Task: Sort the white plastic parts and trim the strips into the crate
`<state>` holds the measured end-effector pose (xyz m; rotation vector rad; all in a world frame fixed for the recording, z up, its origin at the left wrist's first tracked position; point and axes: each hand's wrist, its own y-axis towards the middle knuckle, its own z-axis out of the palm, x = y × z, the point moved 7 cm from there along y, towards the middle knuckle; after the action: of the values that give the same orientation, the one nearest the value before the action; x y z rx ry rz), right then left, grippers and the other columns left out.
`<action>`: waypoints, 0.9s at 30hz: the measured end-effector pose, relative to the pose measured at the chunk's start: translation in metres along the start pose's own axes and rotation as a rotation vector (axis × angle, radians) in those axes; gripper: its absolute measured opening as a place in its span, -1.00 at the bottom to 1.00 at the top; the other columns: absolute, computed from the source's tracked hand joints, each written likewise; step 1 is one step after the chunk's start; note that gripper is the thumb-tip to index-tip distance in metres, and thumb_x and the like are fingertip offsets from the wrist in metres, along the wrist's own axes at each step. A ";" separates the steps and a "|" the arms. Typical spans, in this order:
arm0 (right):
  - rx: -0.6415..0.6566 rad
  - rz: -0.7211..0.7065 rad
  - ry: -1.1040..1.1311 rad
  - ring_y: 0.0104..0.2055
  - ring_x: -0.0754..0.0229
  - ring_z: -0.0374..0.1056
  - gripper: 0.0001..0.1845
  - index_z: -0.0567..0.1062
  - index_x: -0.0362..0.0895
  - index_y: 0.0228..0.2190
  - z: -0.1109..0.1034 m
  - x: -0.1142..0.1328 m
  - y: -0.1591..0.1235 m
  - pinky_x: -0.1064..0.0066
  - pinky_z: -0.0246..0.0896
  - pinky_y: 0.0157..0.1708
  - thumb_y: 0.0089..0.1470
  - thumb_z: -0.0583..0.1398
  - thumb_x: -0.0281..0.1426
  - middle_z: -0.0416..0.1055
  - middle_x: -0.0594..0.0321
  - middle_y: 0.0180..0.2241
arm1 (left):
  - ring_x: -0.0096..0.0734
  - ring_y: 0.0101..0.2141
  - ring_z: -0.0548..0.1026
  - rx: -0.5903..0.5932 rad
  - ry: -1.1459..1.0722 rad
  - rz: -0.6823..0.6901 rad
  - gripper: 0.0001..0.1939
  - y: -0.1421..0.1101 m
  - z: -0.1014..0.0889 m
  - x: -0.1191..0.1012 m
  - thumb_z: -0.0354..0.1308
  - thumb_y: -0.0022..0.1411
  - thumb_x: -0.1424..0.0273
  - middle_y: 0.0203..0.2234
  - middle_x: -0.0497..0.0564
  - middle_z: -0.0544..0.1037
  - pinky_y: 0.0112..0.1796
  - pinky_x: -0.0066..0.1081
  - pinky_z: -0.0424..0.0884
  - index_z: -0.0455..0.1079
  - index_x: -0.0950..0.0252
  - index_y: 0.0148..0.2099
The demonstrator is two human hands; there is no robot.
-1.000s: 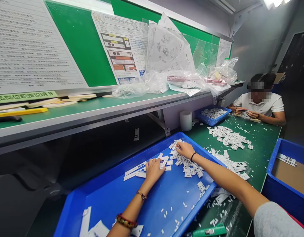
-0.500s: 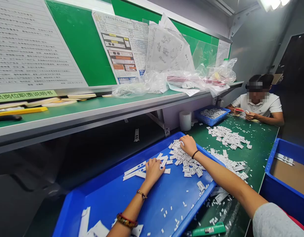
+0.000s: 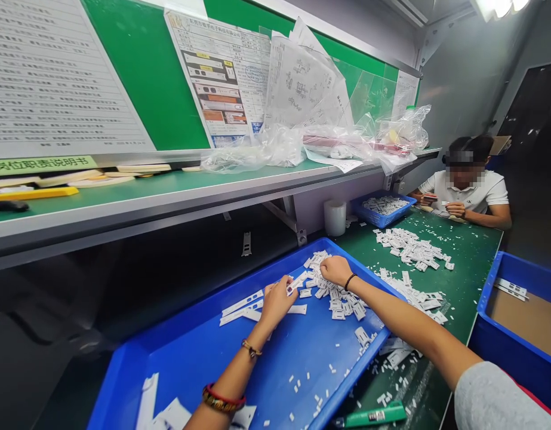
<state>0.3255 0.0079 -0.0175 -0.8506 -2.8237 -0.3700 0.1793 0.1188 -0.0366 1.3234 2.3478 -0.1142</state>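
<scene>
My left hand (image 3: 276, 301) is closed on a long white plastic strip (image 3: 297, 283) with cut-out holes, over the blue tray (image 3: 203, 361). My right hand (image 3: 335, 271) is closed at the far end of that strip, above a pile of small white plastic pieces (image 3: 341, 304). Whatever its fingers hold is hidden. Several more long white strips (image 3: 240, 312) lie in the tray just left of my left hand. Tiny white bits (image 3: 302, 379) are scattered over the tray floor.
Small white pieces (image 3: 409, 248) are heaped on the green table, near a blue basket (image 3: 382, 220). A co-worker (image 3: 470, 185) sits at the far end. A green-handled tool (image 3: 376, 414) lies by the tray. A blue bin (image 3: 521, 334) stands right; a shelf (image 3: 212, 194) overhangs the left.
My left hand has closed on a white strip and raised its end. My right hand has drawn slightly left and down, its fingers now curled in.
</scene>
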 end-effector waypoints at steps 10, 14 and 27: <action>-0.022 0.001 0.122 -0.29 0.17 0.43 -0.75 0.56 -0.13 -0.32 0.004 0.000 0.000 0.43 0.05 -0.39 0.23 0.11 -0.33 0.56 0.22 -0.35 | -0.16 -0.19 0.53 -0.026 -0.163 0.036 -0.82 0.004 -0.009 -0.006 0.08 0.15 0.36 -0.33 0.00 0.61 0.03 -0.24 0.31 0.40 0.23 -0.18; 0.029 -0.160 0.395 -0.27 0.21 0.41 -0.69 0.50 -0.09 -0.04 0.015 0.007 0.004 0.44 0.14 -0.29 0.28 0.12 -0.23 0.55 0.25 -0.23 | -0.15 -0.21 0.55 -0.014 -0.241 0.074 -0.77 0.007 -0.008 -0.006 0.08 0.12 0.30 -0.32 0.01 0.62 0.01 -0.22 0.35 0.42 0.24 -0.19; 0.033 -0.188 0.542 -0.40 0.27 0.25 -0.90 0.45 -0.15 -0.30 0.030 0.007 0.012 0.48 0.05 -0.38 0.11 0.22 -0.38 0.32 0.37 -0.48 | -0.10 -0.19 0.56 0.055 -0.297 0.073 -0.66 0.010 -0.012 0.007 -0.02 0.17 0.11 -0.32 0.06 0.63 -0.09 -0.25 0.36 0.43 0.24 -0.34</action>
<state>0.3235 0.0301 -0.0424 -0.3956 -2.3931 -0.4912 0.1803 0.1327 -0.0268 1.3156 2.0588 -0.3322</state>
